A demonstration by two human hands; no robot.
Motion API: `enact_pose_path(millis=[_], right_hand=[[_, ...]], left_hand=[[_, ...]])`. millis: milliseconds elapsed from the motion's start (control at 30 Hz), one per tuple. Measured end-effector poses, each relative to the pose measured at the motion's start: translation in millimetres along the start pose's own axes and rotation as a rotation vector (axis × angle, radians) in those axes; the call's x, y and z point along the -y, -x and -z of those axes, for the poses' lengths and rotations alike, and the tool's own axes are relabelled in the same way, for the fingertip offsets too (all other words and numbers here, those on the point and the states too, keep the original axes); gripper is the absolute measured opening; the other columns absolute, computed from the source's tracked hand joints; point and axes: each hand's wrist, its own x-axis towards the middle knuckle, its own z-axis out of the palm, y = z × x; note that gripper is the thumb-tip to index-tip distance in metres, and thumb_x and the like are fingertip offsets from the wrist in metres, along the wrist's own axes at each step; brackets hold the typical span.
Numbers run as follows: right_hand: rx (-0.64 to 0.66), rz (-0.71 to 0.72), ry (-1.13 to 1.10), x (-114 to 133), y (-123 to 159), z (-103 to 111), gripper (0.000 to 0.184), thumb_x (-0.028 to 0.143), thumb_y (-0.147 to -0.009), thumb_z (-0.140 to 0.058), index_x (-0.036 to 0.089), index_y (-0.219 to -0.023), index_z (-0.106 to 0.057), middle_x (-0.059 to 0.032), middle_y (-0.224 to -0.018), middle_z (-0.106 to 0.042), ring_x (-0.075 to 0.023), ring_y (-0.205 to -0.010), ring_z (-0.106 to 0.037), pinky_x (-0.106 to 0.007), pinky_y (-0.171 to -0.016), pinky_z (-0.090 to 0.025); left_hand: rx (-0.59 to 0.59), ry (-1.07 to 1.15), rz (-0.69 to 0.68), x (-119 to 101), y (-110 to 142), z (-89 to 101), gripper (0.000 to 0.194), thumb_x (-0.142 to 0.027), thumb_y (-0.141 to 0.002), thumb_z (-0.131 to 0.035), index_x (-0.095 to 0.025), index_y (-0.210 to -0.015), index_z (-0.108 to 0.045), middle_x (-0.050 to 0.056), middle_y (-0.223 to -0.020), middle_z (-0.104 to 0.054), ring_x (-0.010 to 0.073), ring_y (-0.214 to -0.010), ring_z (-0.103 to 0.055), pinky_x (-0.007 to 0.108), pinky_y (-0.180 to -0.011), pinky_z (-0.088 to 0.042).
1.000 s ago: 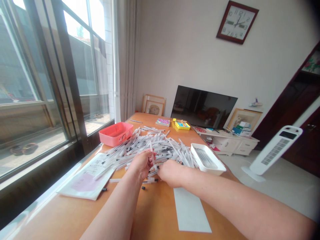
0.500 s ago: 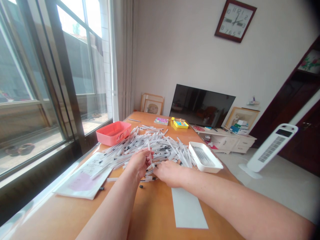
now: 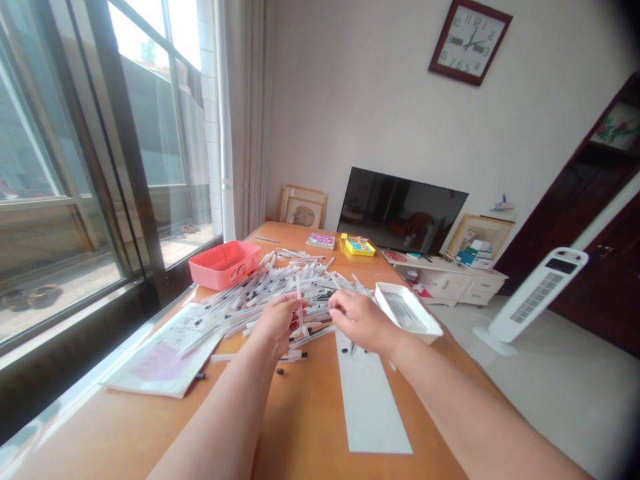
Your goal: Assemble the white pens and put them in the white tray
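My left hand (image 3: 281, 321) is closed around a translucent white pen barrel (image 3: 299, 289), which stands nearly upright between thumb and fingers. To its right, my right hand (image 3: 361, 321) hovers over the near edge of the pile with its fingers curled together; what they hold, if anything, is too small to make out. A large heap of white pens (image 3: 270, 283), several with black caps, spreads beyond both hands. Beneath my right hand lies a long white sheet (image 3: 373, 407) with small black caps on its far end. A loose black cap (image 3: 280, 371) rests on the wood nearby.
A red plastic basket (image 3: 225, 270) stands left of the heap. At right, a white tray (image 3: 423, 328) holds thin refills. A printed booklet (image 3: 150, 367) lies at left on the wooden table (image 3: 300, 433). Farther back are a yellow box (image 3: 359, 247) and a colourful booklet (image 3: 320, 241).
My right hand has lifted and moved right and away from my left hand, uncovering more of the white sheet. My left hand keeps the pen barrel in almost the same place.
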Motion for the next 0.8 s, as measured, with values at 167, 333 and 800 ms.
enact_pose_path(millis=[167, 333, 800], right_hand=[[-0.445, -0.382, -0.577, -21.9, 20.4, 6.1, 0.032, 0.034, -0.088, -0.057, 0.02, -0.116, -0.051, -0.0026, -0.084, -0.068, -0.0178, -0.074, -0.065, -0.026, -0.061, -0.047], [-0.819, -0.507, -0.821, -27.6, 41.0, 0.7, 0.051, 0.043, -0.083, -0.067, 0.019, -0.124, -0.049, -0.0063, -0.088, -0.071, -0.0187, -0.073, -0.066, -0.027, -0.058, -0.049], [-0.944, -0.461, -0.859, -29.5, 51.2, 5.9, 0.045, 0.042, -0.087, -0.066, 0.021, -0.125, -0.054, -0.0059, -0.091, -0.072, -0.0179, -0.075, -0.067, -0.034, -0.07, -0.054]], left_hand=[[0.166, -0.242, -0.039, -0.8, 11.0, -7.3, 0.023, -0.033, -0.071, -0.076, -0.016, -0.084, -0.068, 0.006, -0.081, -0.068, 0.012, -0.063, -0.056, 0.021, -0.054, -0.035], [0.374, -0.49, -0.017, -5.6, 29.0, -21.0, 0.025, -0.039, -0.073, -0.072, -0.016, -0.082, -0.068, 0.0, -0.071, -0.062, 0.0102, -0.058, -0.043, 0.024, -0.058, -0.031], [0.432, -0.743, 0.023, 0.1, 38.1, -26.6, 0.035, -0.051, -0.07, -0.071, -0.02, -0.085, -0.07, 0.002, -0.074, -0.062, 0.016, -0.069, -0.049, 0.026, -0.061, -0.033]])
